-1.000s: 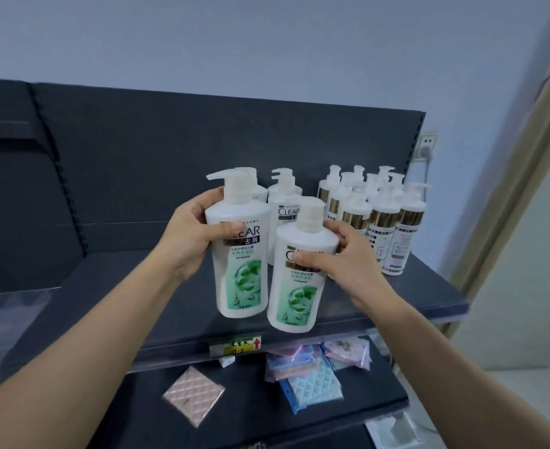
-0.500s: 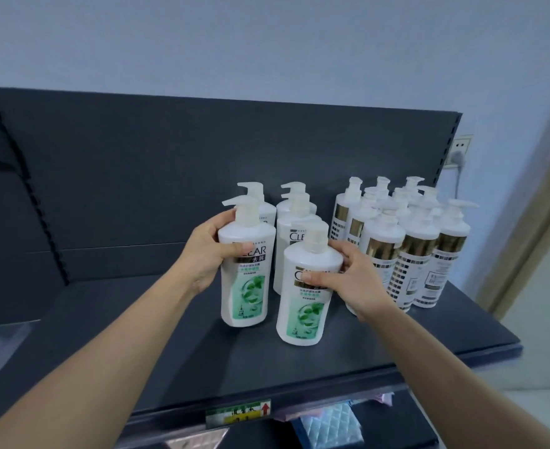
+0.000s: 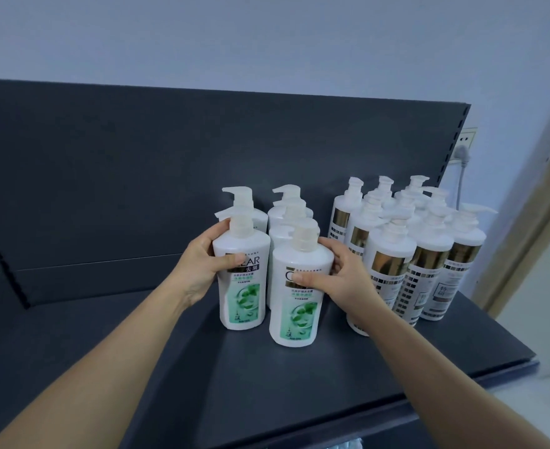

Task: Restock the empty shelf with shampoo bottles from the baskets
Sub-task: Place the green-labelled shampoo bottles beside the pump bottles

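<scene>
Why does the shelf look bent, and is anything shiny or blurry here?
Head view: the wide lens bows the shelf and leans the door frame; head view: soft bluish light, glare on the gold-banded bottles; head view: small print on the green-label bottle in the right hand is smeared.

Single head-worn wide-angle view. We look forward and down onto the shelf [image 3: 137,367], facing its back panel [image 3: 137,173] from close by; left hand [image 3: 202,264] and right hand [image 3: 348,280] reach in from the lower edge to the shampoo bottles [image 3: 299,319] mid-frame.

Dark shelf [image 3: 137,345] under upright white pump bottles [image 3: 429,280].
</scene>
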Tool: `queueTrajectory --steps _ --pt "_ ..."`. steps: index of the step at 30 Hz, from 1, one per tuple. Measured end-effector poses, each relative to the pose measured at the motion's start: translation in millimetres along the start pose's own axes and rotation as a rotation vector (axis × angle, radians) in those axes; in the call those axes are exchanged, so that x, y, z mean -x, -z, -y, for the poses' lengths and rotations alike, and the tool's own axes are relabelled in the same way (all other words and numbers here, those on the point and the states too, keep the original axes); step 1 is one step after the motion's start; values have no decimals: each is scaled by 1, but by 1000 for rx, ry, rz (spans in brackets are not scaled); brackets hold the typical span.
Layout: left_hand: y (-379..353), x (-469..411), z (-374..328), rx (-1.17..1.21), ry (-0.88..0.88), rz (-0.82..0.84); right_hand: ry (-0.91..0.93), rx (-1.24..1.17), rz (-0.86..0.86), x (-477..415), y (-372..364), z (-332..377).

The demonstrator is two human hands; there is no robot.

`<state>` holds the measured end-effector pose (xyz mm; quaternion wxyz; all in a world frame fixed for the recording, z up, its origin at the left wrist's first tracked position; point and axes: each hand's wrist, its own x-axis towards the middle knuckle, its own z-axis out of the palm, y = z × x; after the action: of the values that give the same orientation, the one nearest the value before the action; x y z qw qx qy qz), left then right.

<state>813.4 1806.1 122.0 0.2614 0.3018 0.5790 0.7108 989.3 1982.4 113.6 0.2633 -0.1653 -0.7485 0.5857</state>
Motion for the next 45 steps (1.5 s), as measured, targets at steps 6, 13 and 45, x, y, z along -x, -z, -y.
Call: queueTrajectory --steps 6,13,45 --pt "-2 10 18 -245 -60 -98 -22 115 -33 5 -4 -19" --pt "-8 10 38 -404 -63 -234 -54 225 -50 9 -6 -28" --pt "-46 78 40 -1416 66 -40 -171 927 100 98 22 -14"
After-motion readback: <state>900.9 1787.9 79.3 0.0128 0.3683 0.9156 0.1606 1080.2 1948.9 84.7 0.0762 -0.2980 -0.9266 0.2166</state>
